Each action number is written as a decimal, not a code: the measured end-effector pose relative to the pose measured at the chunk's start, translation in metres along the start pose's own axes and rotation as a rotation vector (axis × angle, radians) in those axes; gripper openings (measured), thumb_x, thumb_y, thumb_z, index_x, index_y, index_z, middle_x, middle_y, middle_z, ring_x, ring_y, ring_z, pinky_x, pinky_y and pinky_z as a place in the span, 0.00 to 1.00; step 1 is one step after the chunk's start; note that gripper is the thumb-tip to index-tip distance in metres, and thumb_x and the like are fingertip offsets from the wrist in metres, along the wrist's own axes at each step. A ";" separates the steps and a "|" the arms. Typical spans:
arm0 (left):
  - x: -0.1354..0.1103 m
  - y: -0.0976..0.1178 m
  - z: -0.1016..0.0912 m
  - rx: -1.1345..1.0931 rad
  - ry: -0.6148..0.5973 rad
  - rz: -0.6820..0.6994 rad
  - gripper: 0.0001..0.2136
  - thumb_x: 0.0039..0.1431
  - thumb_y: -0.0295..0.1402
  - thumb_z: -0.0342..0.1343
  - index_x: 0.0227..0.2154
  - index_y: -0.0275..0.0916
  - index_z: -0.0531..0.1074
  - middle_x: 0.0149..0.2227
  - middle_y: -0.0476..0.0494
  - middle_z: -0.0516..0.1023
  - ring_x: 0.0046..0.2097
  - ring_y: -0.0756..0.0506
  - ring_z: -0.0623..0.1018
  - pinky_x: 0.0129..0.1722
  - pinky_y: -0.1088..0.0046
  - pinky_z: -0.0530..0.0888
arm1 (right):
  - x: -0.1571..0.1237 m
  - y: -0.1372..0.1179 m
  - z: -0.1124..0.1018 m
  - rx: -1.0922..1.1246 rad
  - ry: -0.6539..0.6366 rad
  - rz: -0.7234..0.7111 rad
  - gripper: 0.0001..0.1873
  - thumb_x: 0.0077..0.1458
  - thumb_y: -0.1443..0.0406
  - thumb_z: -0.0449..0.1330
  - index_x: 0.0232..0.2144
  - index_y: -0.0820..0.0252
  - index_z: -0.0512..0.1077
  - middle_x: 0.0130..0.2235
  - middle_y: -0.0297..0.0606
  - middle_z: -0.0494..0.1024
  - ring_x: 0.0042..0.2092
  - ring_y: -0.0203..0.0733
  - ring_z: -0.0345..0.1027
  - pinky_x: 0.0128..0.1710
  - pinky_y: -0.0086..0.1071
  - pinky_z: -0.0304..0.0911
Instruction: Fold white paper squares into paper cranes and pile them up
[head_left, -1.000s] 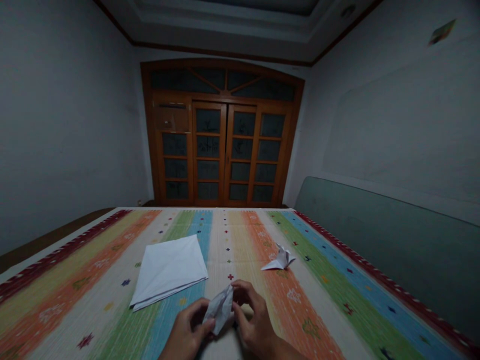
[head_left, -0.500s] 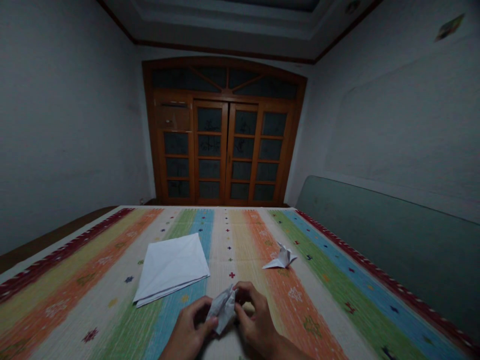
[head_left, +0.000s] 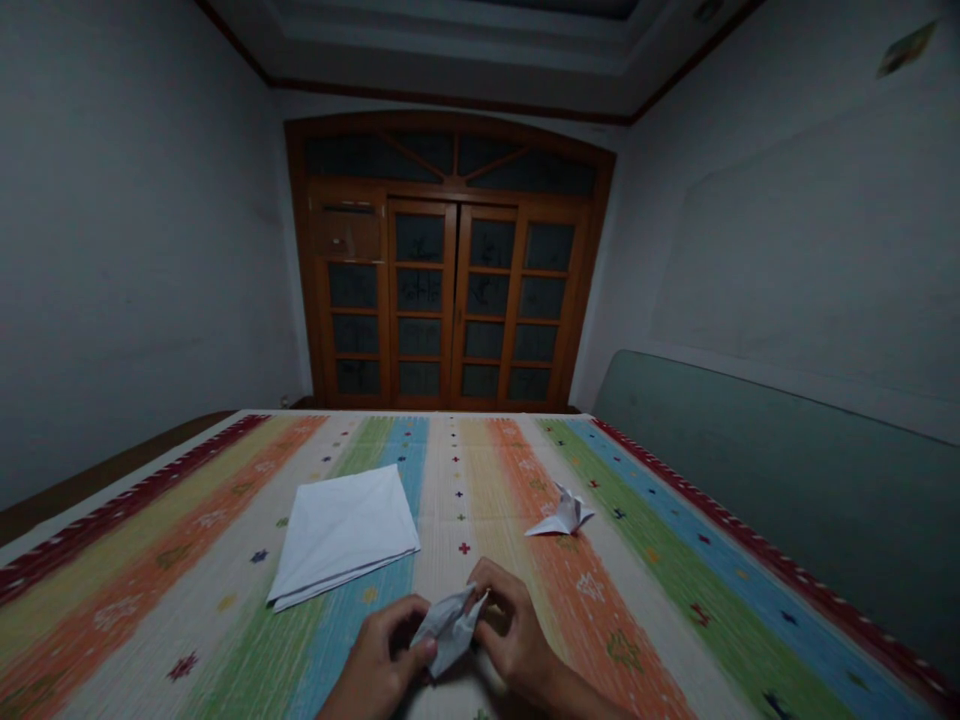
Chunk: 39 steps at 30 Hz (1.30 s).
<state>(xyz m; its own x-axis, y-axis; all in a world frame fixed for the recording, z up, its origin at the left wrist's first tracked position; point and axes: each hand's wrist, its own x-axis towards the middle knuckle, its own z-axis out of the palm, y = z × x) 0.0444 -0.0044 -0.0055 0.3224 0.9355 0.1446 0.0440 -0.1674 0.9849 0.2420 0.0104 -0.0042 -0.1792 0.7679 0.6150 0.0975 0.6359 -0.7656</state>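
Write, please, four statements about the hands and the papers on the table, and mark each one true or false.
1. The left hand and the right hand touch the same small folded paper. True.
2. The large white paper lies to the right of the paper figure. False: it lies to the left.
3. The paper figure is apart from both hands. True.
4. The tablecloth is plain white. False: it has coloured stripes.
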 end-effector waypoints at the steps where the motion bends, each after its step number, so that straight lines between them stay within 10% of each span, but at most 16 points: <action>1: 0.000 0.001 0.000 -0.008 -0.001 -0.005 0.19 0.51 0.49 0.67 0.29 0.36 0.77 0.26 0.48 0.74 0.27 0.45 0.73 0.27 0.73 0.71 | 0.000 0.000 0.000 -0.012 0.006 -0.008 0.07 0.46 0.73 0.58 0.25 0.57 0.66 0.29 0.33 0.70 0.32 0.40 0.66 0.30 0.28 0.59; 20: 0.000 0.008 0.001 -0.130 0.000 -0.025 0.24 0.47 0.54 0.71 0.31 0.39 0.72 0.27 0.51 0.71 0.27 0.47 0.74 0.27 0.74 0.72 | -0.003 -0.015 0.001 -0.255 0.014 -0.270 0.07 0.56 0.73 0.59 0.32 0.57 0.73 0.31 0.39 0.75 0.33 0.44 0.72 0.32 0.33 0.65; 33: 0.001 0.003 0.000 0.084 0.068 -0.029 0.16 0.49 0.46 0.69 0.26 0.37 0.78 0.27 0.49 0.73 0.31 0.44 0.71 0.33 0.71 0.68 | 0.001 -0.009 0.002 -0.100 -0.003 -0.089 0.09 0.56 0.62 0.68 0.26 0.58 0.74 0.32 0.40 0.80 0.34 0.44 0.76 0.35 0.33 0.68; 39: 0.000 0.005 0.001 0.150 0.086 -0.044 0.13 0.49 0.43 0.68 0.24 0.38 0.78 0.26 0.50 0.71 0.31 0.44 0.70 0.32 0.72 0.65 | -0.005 0.004 0.009 0.075 0.048 0.255 0.09 0.52 0.61 0.71 0.34 0.58 0.78 0.27 0.35 0.79 0.30 0.42 0.74 0.30 0.30 0.67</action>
<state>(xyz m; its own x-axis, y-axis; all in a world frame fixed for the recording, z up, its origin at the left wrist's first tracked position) 0.0458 -0.0060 -0.0010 0.2351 0.9651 0.1154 0.1991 -0.1640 0.9662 0.2341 0.0085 -0.0121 -0.1111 0.9065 0.4072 0.0606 0.4152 -0.9077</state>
